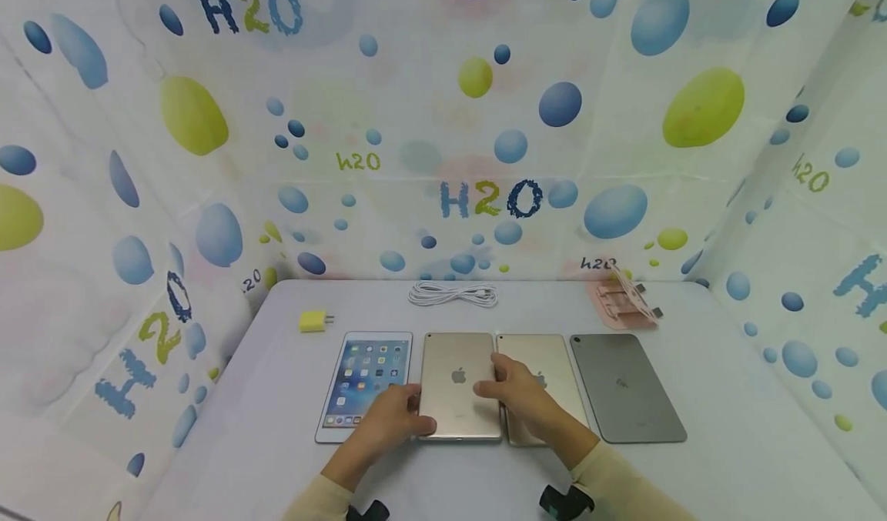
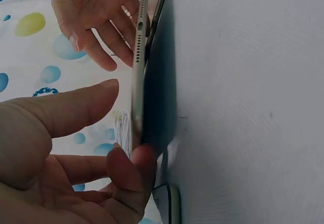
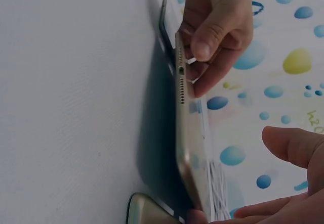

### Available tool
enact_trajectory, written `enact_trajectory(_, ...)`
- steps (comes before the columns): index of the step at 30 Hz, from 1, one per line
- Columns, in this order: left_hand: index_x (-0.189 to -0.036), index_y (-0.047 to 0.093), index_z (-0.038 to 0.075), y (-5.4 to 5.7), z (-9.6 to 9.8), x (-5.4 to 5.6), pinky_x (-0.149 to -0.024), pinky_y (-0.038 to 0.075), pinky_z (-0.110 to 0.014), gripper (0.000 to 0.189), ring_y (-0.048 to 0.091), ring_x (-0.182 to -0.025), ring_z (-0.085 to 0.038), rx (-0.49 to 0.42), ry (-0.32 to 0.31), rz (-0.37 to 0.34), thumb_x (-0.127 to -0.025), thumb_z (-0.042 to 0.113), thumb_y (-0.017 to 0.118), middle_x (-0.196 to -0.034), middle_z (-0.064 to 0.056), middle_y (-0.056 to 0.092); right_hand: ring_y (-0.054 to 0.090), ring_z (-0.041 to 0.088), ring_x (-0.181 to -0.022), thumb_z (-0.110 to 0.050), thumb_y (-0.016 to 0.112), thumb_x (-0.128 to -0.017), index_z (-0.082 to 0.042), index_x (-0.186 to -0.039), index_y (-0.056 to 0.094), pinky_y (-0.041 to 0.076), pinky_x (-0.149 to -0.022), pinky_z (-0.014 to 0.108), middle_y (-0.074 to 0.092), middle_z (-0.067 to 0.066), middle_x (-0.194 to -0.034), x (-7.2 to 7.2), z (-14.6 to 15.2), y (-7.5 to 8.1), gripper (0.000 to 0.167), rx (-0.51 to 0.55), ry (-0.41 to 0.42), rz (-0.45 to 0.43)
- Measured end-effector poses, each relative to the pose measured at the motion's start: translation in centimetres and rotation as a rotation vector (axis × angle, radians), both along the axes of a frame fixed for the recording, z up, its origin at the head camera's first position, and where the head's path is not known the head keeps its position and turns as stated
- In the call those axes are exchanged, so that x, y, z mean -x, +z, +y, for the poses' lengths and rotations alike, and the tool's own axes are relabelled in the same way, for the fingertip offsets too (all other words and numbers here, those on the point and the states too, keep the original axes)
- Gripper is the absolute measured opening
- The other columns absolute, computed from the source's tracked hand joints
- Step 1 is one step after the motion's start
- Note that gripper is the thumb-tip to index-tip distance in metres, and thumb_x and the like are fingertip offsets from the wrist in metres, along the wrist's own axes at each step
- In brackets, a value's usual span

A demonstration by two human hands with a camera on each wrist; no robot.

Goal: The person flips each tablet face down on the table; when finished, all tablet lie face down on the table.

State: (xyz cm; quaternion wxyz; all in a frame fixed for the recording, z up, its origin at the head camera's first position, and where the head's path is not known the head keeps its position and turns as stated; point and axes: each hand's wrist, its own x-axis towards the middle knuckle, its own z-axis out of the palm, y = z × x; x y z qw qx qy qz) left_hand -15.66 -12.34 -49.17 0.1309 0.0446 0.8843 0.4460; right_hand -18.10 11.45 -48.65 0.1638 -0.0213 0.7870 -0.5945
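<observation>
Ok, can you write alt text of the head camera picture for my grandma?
A person's left hand and right hand hold a gold iPad, back up. To its left lies a lit white iPad; to its right, another gold iPad and a gray iPad. Behind sit a yellow charger plug and white cable.

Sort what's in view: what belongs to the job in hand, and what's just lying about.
In the job:
- gripped gold tablet, between left hand and right hand

Apparently just lying about:
- screen-up tablet
- neighbouring gold tablet, partly hidden
- grey tablet
- yellow plug adapter
- white cable
- pink item
</observation>
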Motion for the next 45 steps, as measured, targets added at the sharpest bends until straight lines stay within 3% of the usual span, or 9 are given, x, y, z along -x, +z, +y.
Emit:
enact_trajectory(5, -0.092, 0.069, 0.001, 0.7, 0.3, -0.1, -0.054, 0.045, -0.03, 0.03, 0.052, -0.067, -0.017, 0.086, -0.065, 0.059, -0.086, 0.029, 0.078, -0.075, -0.004, 0.06, 0.02, 0.049, -0.15, -0.02, 0.073, -0.091, 0.008, -0.158, 0.021, 0.029, -0.115, 0.063, 0.021, 0.03, -0.163, -0.2, -0.1, 0.7, 0.089, -0.021, 0.003, -0.021)
enact_trajectory(8, -0.075, 0.061, 0.009, 1.0, 0.5, -0.1, -0.048, 0.037, -0.026, 0.03, 0.046, -0.06, -0.014, 0.136, -0.086, 0.126, -0.09, 0.031, 0.073, -0.065, 0.0, 0.05, 0.025, 0.052, -0.148, -0.02, 0.073, -0.092, 0.008, -0.157, 0.022, 0.033, -0.112, 0.064, 0.024, 0.034, -0.161, -0.2, -0.2, 1.0, 0.088, -0.03, 0.01, -0.01)
enact_trajectory(12, -0.072, 0.061, 0.01, 1.0, 0.5, 0.0, -0.046, 0.038, -0.026, 0.031, 0.047, -0.055, -0.014, 0.15, -0.075, 0.145, -0.093, 0.03, 0.069, -0.061, 0.0, 0.052, 0.036, 0.056, -0.141, -0.02, 0.073, -0.091, 0.007, -0.157, 0.025, 0.042, -0.106, 0.065, 0.032, 0.039, -0.155, -0.1, -0.4, 1.1, 0.086, -0.036, 0.018, -0.006)
enact_trajectory(15, -0.086, 0.07, 0.003, 0.8, 0.5, -0.1, -0.052, 0.05, -0.034, 0.03, 0.06, -0.063, -0.02, 0.139, -0.041, 0.119, -0.094, 0.031, 0.068, -0.071, -0.008, 0.065, 0.042, 0.057, -0.136, -0.019, 0.073, -0.091, 0.007, -0.156, 0.027, 0.048, -0.1, 0.063, 0.036, 0.041, -0.151, -0.1, -0.5, 1.1, 0.083, -0.041, 0.017, -0.011)
enact_trajectory(20, -0.124, 0.067, -0.007, 0.7, 0.3, -0.7, -0.08, 0.059, -0.051, 0.052, 0.069, -0.103, -0.038, 0.144, 0.028, 0.113, -0.092, 0.033, 0.07, -0.113, -0.022, 0.072, 0.042, 0.057, -0.135, -0.017, 0.072, -0.092, 0.006, -0.155, 0.03, 0.048, -0.1, 0.063, 0.036, 0.04, -0.151, -0.3, -0.6, 1.2, 0.079, -0.049, 0.004, 0.005)
enact_trajectory(29, -0.126, 0.068, -0.002, 0.9, -0.5, -3.2, -0.088, 0.057, -0.055, 0.047, 0.069, -0.108, -0.039, 0.185, 0.02, 0.162, -0.089, 0.027, 0.073, -0.118, -0.022, 0.072, 0.027, 0.056, -0.145, -0.029, 0.067, -0.096, 0.0, -0.156, 0.033, 0.03, -0.113, 0.069, 0.03, 0.028, -0.161, -1.0, -2.4, 2.8, 0.076, 0.044, 0.147, 0.099)
enact_trajectory(37, -0.123, 0.071, 0.004, 0.7, -4.6, -4.2, -0.076, 0.055, -0.046, 0.043, 0.066, -0.09, -0.024, 0.287, 0.227, 0.15, -0.085, 0.022, 0.078, -0.098, -0.005, 0.07, 0.037, 0.051, -0.143, -0.024, 0.069, -0.094, 0.001, -0.157, 0.032, 0.043, -0.106, 0.064, 0.032, 0.028, -0.16, -0.6, -4.4, 2.1, 0.077, 0.134, 0.194, 0.016)
enact_trajectory(42, -0.134, 0.063, 0.0, 0.3, -8.0, -3.9, -0.085, 0.052, -0.052, 0.055, 0.058, -0.104, -0.036, 0.368, 0.342, 0.137, -0.086, 0.021, 0.077, -0.116, -0.023, 0.06, 0.052, 0.042, -0.133, -0.022, 0.07, -0.094, -0.003, -0.157, 0.034, 0.051, -0.102, 0.056, 0.037, 0.025, -0.158, 0.0, -6.8, 1.5, 0.076, 0.222, 0.167, -0.062)
enact_trajectory(45, -0.14, 0.056, -0.004, 0.1, -9.4, -3.7, -0.095, 0.048, -0.061, 0.062, 0.054, -0.116, -0.048, 0.389, 0.362, 0.116, -0.087, 0.022, 0.076, -0.127, -0.033, 0.054, 0.056, 0.039, -0.129, -0.021, 0.07, -0.094, -0.006, -0.158, 0.033, 0.052, -0.1, 0.054, 0.039, 0.024, -0.157, 0.2, -8.2, 1.5, 0.075, 0.267, 0.147, -0.114)
